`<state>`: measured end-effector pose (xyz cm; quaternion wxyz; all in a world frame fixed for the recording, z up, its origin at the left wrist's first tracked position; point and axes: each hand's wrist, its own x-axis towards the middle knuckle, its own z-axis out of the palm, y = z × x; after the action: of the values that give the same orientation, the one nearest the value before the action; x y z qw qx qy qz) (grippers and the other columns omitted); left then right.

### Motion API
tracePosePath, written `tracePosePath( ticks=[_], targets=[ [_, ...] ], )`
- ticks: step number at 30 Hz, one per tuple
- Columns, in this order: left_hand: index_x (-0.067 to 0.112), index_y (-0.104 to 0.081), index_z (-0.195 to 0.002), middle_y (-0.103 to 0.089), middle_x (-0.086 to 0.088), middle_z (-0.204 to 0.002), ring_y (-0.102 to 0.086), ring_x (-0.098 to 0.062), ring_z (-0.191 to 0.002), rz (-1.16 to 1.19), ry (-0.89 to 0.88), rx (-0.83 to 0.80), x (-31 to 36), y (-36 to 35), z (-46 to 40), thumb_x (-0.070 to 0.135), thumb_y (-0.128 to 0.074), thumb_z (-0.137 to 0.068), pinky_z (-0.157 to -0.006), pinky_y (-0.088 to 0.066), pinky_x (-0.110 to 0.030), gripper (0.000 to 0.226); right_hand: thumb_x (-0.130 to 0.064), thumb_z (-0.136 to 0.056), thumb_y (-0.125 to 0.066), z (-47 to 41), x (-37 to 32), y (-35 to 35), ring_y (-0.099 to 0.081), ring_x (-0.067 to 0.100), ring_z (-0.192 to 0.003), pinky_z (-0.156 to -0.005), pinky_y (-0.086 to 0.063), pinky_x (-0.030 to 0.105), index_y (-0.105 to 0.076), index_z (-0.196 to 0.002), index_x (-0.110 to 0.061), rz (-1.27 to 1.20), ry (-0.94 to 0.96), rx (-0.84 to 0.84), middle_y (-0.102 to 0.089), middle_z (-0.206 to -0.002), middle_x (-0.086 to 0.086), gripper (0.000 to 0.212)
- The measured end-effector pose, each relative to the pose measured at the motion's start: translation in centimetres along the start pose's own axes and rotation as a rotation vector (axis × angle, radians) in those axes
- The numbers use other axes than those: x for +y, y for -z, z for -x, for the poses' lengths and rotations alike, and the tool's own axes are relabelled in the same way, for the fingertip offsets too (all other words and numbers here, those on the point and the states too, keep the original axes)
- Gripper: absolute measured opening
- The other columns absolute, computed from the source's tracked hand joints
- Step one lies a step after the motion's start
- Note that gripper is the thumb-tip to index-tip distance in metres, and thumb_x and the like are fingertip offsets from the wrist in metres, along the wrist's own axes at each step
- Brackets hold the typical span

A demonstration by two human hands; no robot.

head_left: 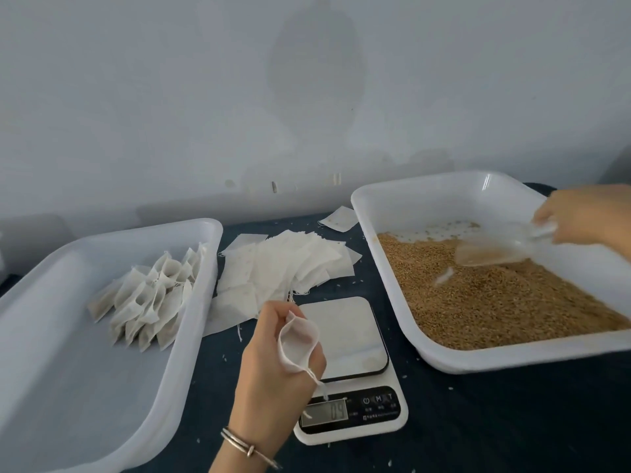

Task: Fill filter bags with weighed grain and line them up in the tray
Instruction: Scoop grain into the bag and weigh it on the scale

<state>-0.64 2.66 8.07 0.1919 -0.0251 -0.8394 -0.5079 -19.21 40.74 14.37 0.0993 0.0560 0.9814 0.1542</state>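
Clear scoop (495, 249) gripped by right hand (577, 216) | left hand (273, 363) pinches filter bag (298, 343)

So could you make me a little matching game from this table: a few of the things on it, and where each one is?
Things:
1. clear scoop
2. open filter bag
3. filled bags
4. scale

Places:
A. lined up in the left tray
B. held in the left hand
C. on the dark table between the two trays
D. held by the right hand over the grain

Pairs: 1-D, 2-B, 3-A, 4-C
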Motion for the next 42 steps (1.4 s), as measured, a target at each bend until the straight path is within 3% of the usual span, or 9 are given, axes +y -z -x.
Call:
tracePosePath(
  ticks=[5, 7, 10, 18, 23, 26, 36, 39, 42],
  targets=[
    [0.025, -0.048, -0.083, -0.057, 0.012, -0.08, -0.055, -0.004, -0.069, 0.005, 0.013, -0.032, 0.0, -0.9, -0.1, -0.007, -0.067, -0.072, -0.053, -0.041, -0.006, 0.039, -0.018, -0.073, -0.064, -0.1, 4.2, -1.7, -0.059, 0.011, -0.093, -0.085, -0.052, 0.029, -0.066, -0.112, -0.037, 0.089, -0.018, -0.116, -0.061, -0.099, -0.012, 0.043],
    [0.023, -0.048, -0.082, -0.058, 0.011, -0.079, -0.054, -0.003, -0.068, 0.005, 0.011, -0.049, 0.2, -1.3, -0.2, -0.008, -0.066, -0.072, -0.053, -0.041, -0.006, 0.038, -0.021, -0.075, -0.07, 1.7, 2.2, -2.2, -0.06, 0.01, -0.093, -0.083, -0.052, 0.027, -0.064, -0.115, -0.04, -0.021, 0.013, -0.119, -0.064, -0.107, -0.011, 0.044],
    [0.021, -0.048, -0.082, -0.059, 0.01, -0.077, -0.055, 0.0, -0.066, 0.01, 0.01, -0.083, 0.4, -1.7, 0.0, -0.01, -0.064, -0.072, -0.05, -0.041, -0.005, 0.036, -0.02, -0.082, -0.071, 2.6, -1.0, -3.3, -0.059, 0.007, -0.103, -0.095, -0.046, 0.028, -0.062, -0.121, -0.034, -0.266, 0.159, -0.198, -0.063, -0.121, -0.012, 0.042],
    [0.02, -0.049, -0.083, -0.058, 0.012, -0.08, -0.057, -0.004, -0.067, -0.009, 0.033, -0.064, -0.4, -0.9, -0.1, -0.008, -0.065, -0.071, -0.052, -0.042, -0.006, 0.034, -0.012, -0.081, -0.069, 2.3, -6.3, -4.8, -0.06, 0.007, -0.097, -0.097, -0.043, 0.032, -0.063, -0.117, -0.025, -0.669, 0.271, -0.272, -0.065, -0.112, -0.011, 0.038],
    [0.019, -0.049, -0.083, -0.058, 0.01, -0.08, -0.056, -0.003, -0.068, -0.001, 0.053, -0.069, -0.5, -1.1, 0.0, -0.008, -0.066, -0.071, -0.05, -0.041, -0.006, 0.034, -0.021, -0.083, -0.069, 2.6, -5.8, -5.1, -0.054, 0.006, -0.099, -0.107, -0.034, 0.043, -0.061, -0.117, -0.034, -0.798, 0.26, -0.265, -0.059, -0.112, -0.016, 0.038],
    [0.019, -0.048, -0.083, -0.058, 0.012, -0.08, -0.057, -0.003, -0.069, 0.001, 0.053, -0.078, -0.5, -1.2, 0.0, -0.009, -0.065, -0.072, -0.049, -0.042, -0.005, 0.035, -0.026, -0.082, -0.068, 3.3, -5.5, -4.1, -0.056, 0.004, -0.094, -0.099, -0.039, 0.039, -0.057, -0.109, -0.047, -0.864, 0.285, -0.208, -0.059, -0.109, -0.019, 0.036],
    [0.027, -0.047, -0.086, -0.056, 0.008, -0.078, -0.052, 0.002, -0.066, -0.029, 0.11, -0.139, -0.9, -1.2, -2.0, -0.001, -0.065, -0.073, -0.051, -0.044, -0.011, 0.036, -0.03, -0.074, -0.074, 8.8, -6.3, 1.4, -0.054, -0.019, -0.086, -0.09, -0.034, 0.024, -0.056, -0.092, -0.06, -0.862, 0.499, -0.117, -0.058, -0.087, -0.046, 0.039],
    [0.029, -0.043, -0.087, -0.055, 0.004, -0.084, -0.051, 0.003, -0.068, -0.069, 0.075, -0.191, -0.4, -1.5, -2.7, 0.0, -0.067, -0.074, -0.056, -0.044, -0.008, 0.04, -0.051, -0.062, -0.069, 10.7, -7.5, 3.8, -0.055, -0.021, -0.09, -0.076, -0.037, 0.015, -0.056, -0.088, -0.069, -0.775, 0.618, -0.131, -0.059, -0.096, -0.046, 0.034],
    [0.03, -0.04, -0.09, -0.057, 0.002, -0.088, -0.053, -0.002, -0.068, -0.085, 0.068, -0.224, 0.1, -1.7, -2.8, 0.002, -0.067, -0.076, -0.059, -0.045, -0.007, 0.042, -0.065, -0.053, -0.058, 11.7, -8.1, 5.3, -0.054, -0.02, -0.093, -0.077, -0.038, 0.018, -0.045, -0.095, -0.079, -0.69, 0.697, -0.144, -0.058, -0.099, -0.045, 0.046]
  ],
)
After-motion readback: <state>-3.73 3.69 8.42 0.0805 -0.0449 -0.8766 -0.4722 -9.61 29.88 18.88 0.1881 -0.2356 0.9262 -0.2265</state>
